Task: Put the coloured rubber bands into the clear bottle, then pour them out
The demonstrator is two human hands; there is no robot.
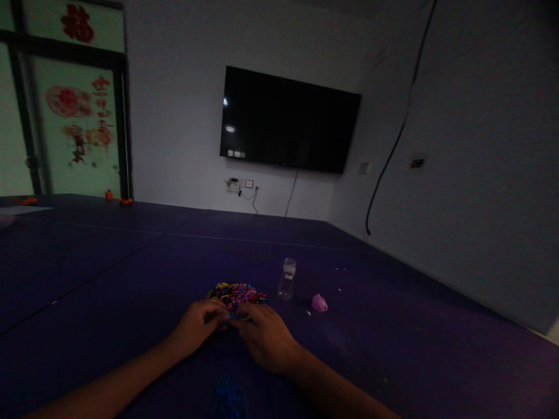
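A heap of small multicoloured elastic bands [238,293] lies on the purple table top [144,279], just beyond my fingers. My left hand [201,323] is at the heap's near left edge, its thumb and fingertips closed together. My right hand [264,334] meets it from the right, with bent fingers at the near edge and blue and yellow bands by the fingertips. The fingertips almost touch, and what is pinched there is too small and dark to make out. Closer to me, between my forearms, lies a separate pile of blue bands [230,399].
Right of the heap stands a clear open bottle [286,282]. Beside it lies a pink cap [319,302] with small white scraps around. A television [290,119] hangs on the far wall, and a black cable [395,142] hangs down the right wall. Orange objects [126,201] sit at the far left.
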